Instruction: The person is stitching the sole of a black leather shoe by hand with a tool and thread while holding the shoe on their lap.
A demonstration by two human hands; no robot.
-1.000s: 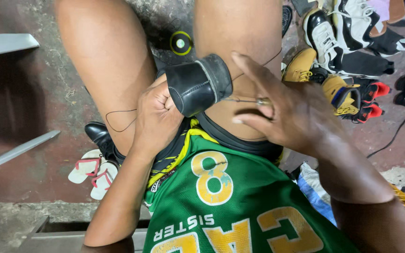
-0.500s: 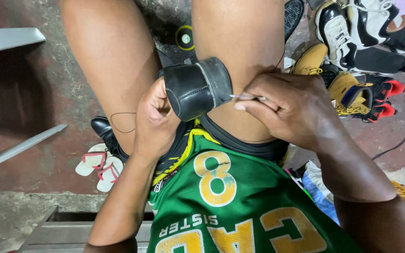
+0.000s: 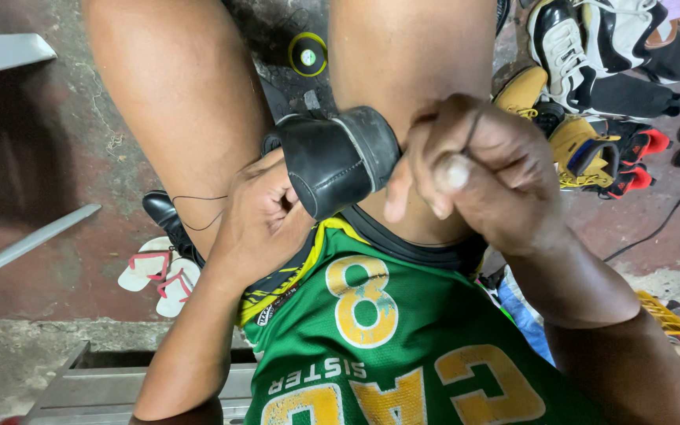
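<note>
A: Where is the black shoe [image 3: 338,161]?
B: Centre frame, on the lap; left hand [image 3: 259,220] at seven o'clock grasps it.
A: And the right hand [image 3: 477,169]?
B: Clenched around thread at three o'clock. I'd pull steadily, bracing the shoe.

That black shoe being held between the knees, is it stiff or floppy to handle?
The black shoe probably handles fairly stiffly: its thick sole edge keeps its shape in the left hand. The smooth upper looks like leather, so likely pliable, and slightly slippery. The right hand is closed beside it.
</note>
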